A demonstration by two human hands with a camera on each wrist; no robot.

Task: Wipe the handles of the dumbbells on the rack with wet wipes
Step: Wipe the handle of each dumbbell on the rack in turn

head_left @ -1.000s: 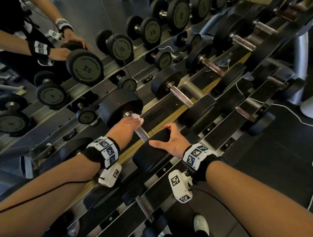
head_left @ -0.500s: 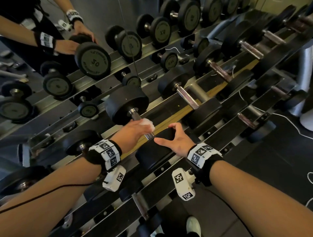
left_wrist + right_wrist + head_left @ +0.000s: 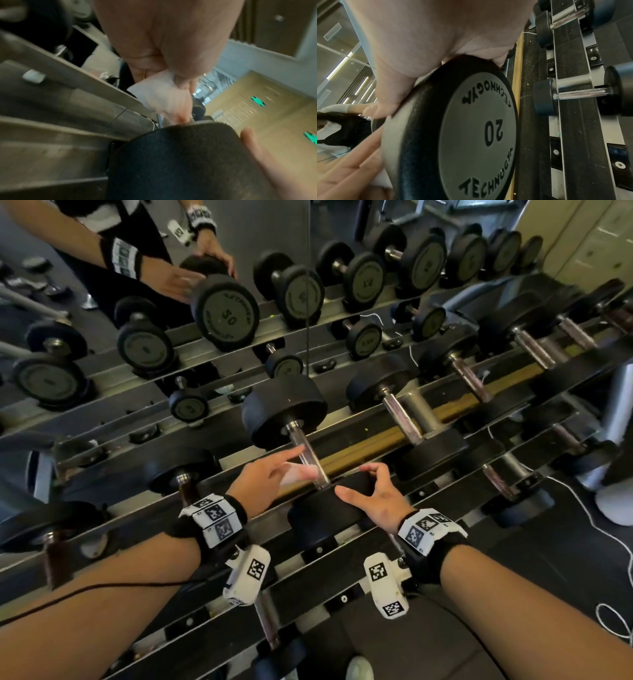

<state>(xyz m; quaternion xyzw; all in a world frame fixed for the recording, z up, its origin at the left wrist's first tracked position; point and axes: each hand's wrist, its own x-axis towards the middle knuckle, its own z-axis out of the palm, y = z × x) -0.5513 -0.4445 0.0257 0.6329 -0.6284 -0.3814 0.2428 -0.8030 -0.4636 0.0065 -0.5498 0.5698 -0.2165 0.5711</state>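
A black 20 dumbbell lies across the top rail of the rack (image 3: 387, 440), its steel handle (image 3: 305, 450) running from the far head (image 3: 284, 409) to the near head (image 3: 325, 508). My left hand (image 3: 291, 470) pinches a white wet wipe (image 3: 299, 474) just left of the handle's near end, index finger stretched out. In the left wrist view the thumb presses the wet wipe (image 3: 159, 92) onto the fingers. My right hand (image 3: 363, 484) grips the near head's rim, fingers curled over its edge. The right wrist view shows that near head (image 3: 477, 135) under my palm.
More dumbbells (image 3: 404, 419) lie on the rail to the right, others on the lower tier (image 3: 500, 481). A mirror (image 3: 308, 285) behind the rack repeats the weights and my arms. A white cable (image 3: 599, 529) trails on the dark floor at right.
My left hand has slid down the handle toward the near head and loosened off it, index finger now straight, still pinching the wipe. The right hand has stayed on the near head.
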